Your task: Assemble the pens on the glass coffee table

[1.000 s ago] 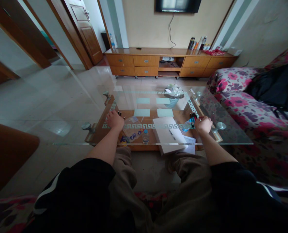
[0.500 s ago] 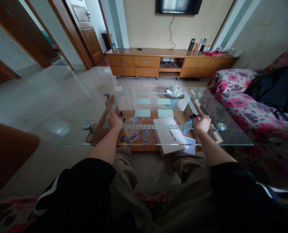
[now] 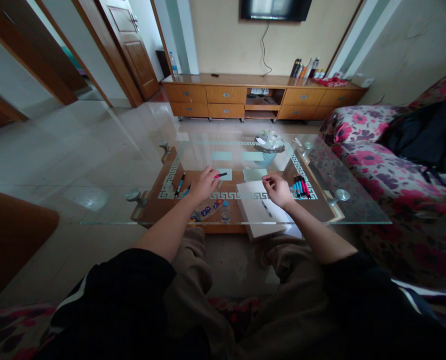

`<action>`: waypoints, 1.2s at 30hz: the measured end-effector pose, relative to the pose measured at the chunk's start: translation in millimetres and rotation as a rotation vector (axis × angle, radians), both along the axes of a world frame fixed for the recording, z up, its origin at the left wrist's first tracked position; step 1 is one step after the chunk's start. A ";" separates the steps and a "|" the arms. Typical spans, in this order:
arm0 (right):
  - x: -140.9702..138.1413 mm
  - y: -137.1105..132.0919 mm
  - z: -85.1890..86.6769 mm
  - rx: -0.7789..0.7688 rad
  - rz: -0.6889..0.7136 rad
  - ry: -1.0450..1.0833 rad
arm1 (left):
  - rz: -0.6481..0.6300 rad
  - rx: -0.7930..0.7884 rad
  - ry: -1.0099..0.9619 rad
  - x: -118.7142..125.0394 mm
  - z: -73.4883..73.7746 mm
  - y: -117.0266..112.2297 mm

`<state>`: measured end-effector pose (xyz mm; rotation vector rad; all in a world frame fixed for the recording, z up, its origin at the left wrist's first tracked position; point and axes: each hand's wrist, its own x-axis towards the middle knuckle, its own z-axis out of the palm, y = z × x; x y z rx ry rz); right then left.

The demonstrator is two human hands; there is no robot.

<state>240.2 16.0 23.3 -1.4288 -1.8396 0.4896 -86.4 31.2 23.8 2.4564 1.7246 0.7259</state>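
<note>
A pen with a pink-red barrel and black end (image 3: 221,175) is pinched in the fingers of my left hand (image 3: 204,185), above the glass tabletop (image 3: 223,140). My right hand (image 3: 278,191) is apart from it, over the white box under the glass; its fingers are curled together and no object shows in them. To the right of that hand, several blue, red and black pens (image 3: 301,187) lie side by side on the glass. A blue and black pen (image 3: 179,184) lies at the left, with another blue pen (image 3: 186,191) partly hidden by my left hand.
On the shelf below the glass are a white box (image 3: 255,215), a water bottle (image 3: 226,212) and a plastic package (image 3: 207,210). A lined waste basket (image 3: 268,152) stands beyond. A floral sofa (image 3: 376,170) holds a black bag (image 3: 429,135) on the right.
My left hand has moved right, from the left-side pens towards the middle, carrying a pen. My right hand has left the right-hand pens and moved inward, uncovering that row.
</note>
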 end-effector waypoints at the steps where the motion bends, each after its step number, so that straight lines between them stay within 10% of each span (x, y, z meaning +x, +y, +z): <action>1: -6.5 -2.3 -0.5 -0.046 0.042 0.022 | -0.064 -0.013 0.019 4.4 -0.2 -2.2; 13: -25.8 -5.5 -25.1 -0.509 0.299 0.266 | -0.454 -0.055 0.063 42.4 -1.4 -15.9; 20: -32.3 -12.3 -11.1 -0.716 0.296 0.370 | -0.510 -0.047 0.010 44.1 -4.0 -15.5; 36: -32.0 -16.7 -7.3 -0.805 0.320 0.443 | -0.588 0.024 -0.035 50.5 -17.1 -10.6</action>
